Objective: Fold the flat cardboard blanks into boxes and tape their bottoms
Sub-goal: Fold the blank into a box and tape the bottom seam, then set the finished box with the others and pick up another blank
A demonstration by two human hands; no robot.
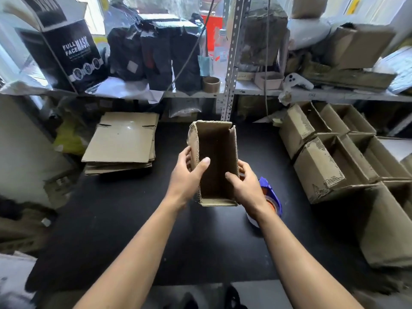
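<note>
Opened box (pixel 214 161) held above mid-table (pixel 133 219), long axis running away from the person.
Left hand (pixel 189 175) and right hand (pixel 243 186) grip its side walls; tape dispenser (pixel 270 192) lies just under the right hand.

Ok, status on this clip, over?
Left hand and right hand grip the open box. Tape dispenser beside right wrist. Flat blanks stacked left. Nothing blocking.

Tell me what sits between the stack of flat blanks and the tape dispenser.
In the head view, the open box, gripped by the left hand and right hand.
</note>
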